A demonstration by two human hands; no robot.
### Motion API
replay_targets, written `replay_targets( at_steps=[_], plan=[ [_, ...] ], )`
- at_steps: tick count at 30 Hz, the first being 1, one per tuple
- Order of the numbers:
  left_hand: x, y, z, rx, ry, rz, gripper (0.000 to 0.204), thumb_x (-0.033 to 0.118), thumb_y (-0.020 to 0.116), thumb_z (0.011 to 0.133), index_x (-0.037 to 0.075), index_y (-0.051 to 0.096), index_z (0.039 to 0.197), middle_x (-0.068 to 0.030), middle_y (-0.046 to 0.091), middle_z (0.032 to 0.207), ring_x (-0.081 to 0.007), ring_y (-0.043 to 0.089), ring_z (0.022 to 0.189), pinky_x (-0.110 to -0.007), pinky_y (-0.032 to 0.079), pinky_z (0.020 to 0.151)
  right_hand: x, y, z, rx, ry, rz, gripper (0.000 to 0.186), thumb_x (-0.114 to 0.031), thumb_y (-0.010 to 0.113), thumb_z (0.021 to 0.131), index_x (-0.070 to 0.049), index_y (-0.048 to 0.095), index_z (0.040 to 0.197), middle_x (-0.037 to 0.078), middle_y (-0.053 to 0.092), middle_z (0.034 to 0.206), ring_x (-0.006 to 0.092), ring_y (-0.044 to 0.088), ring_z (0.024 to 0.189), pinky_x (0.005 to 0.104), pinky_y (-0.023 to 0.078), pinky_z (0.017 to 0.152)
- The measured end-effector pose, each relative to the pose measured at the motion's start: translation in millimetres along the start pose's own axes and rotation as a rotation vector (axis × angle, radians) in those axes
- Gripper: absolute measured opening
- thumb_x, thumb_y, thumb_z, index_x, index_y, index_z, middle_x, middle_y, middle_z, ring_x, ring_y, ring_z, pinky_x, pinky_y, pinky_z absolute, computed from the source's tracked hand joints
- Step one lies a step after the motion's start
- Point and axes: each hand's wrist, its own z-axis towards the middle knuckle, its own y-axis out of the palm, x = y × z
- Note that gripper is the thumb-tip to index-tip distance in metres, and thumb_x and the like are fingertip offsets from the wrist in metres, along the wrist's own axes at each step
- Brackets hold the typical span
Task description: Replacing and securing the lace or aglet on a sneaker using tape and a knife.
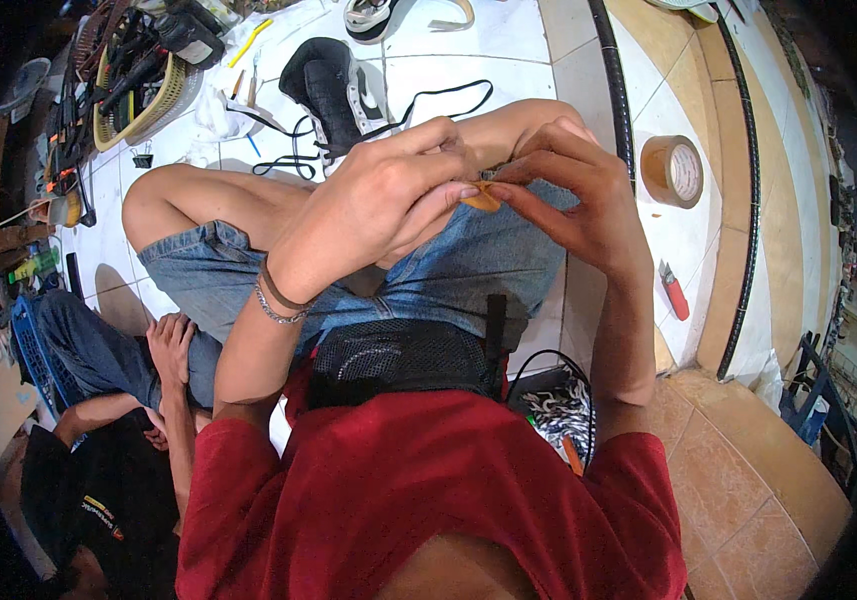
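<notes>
In front of my crossed legs, both hands meet over a small orange-yellow piece (483, 199), thin and slightly curled. I cannot make out what it is. My left hand (396, 190) pinches its left end between thumb and fingertips. The thumb and fingertips of my right hand (576, 185) close on the other end. Just beyond my hands, a black and white sneaker (333, 95) stands on the white tiles with its long black laces (428, 100) trailing loose. My left hand partly covers the shoe's near end.
To the right lie a roll of brown tape (671, 172) and a red utility knife (673, 292), near a raised step edge (743, 220). A yellow basket (163, 105) of tools stands at the far left. Another person (108, 480) sits close on my left.
</notes>
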Motion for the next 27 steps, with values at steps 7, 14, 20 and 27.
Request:
replay_targets(
  at_steps=[7, 14, 20, 27],
  plan=[
    [8, 0, 0, -0.018, -0.071, 0.052, 0.014, 0.008, 0.070, 0.085, -0.002, 0.067, 0.096, -0.0143, 0.058, 0.090, -0.0327, 0.063, 0.079, -0.038, 0.050, 0.069, 1, 3, 5, 0.002, -0.029, -0.028, 0.020, -0.009, 0.085, 0.069, -0.006, 0.072, 0.084, 0.003, 0.062, 0.083, 0.0195, 0.061, 0.080, 0.0317, 0.049, 0.070],
    [6, 1, -2, 0.029, -0.080, 0.057, 0.013, 0.008, 0.070, 0.087, -0.002, 0.067, 0.095, -0.0125, 0.058, 0.087, -0.0283, 0.062, 0.075, -0.036, 0.049, 0.067, 0, 2, 8, -0.030, -0.138, -0.231, 0.021, -0.012, 0.084, 0.068, -0.008, 0.069, 0.083, 0.003, 0.061, 0.087, 0.0223, 0.059, 0.086, 0.0347, 0.046, 0.079],
    [3, 5, 0, 0.119, -0.092, -0.003, 0.008, 0.005, 0.070, 0.087, -0.002, 0.067, 0.090, -0.0118, 0.062, 0.084, -0.0258, 0.063, 0.073, -0.033, 0.049, 0.066, 10, 0, 7, -0.054, -0.077, -0.066, 0.016, -0.023, 0.076, 0.082, -0.010, 0.069, 0.087, 0.003, 0.061, 0.087, 0.0226, 0.060, 0.086, 0.0377, 0.043, 0.077],
    [4, 6, 1, 0.122, -0.108, 0.046, 0.008, 0.004, 0.069, 0.087, -0.003, 0.067, 0.089, -0.0118, 0.062, 0.082, -0.0258, 0.063, 0.073, -0.033, 0.049, 0.066, 1, 6, 10, 0.023, -0.053, -0.106, 0.019, -0.025, 0.078, 0.080, -0.009, 0.070, 0.084, 0.002, 0.061, 0.083, 0.0224, 0.059, 0.082, 0.0372, 0.044, 0.077]
  ],
)
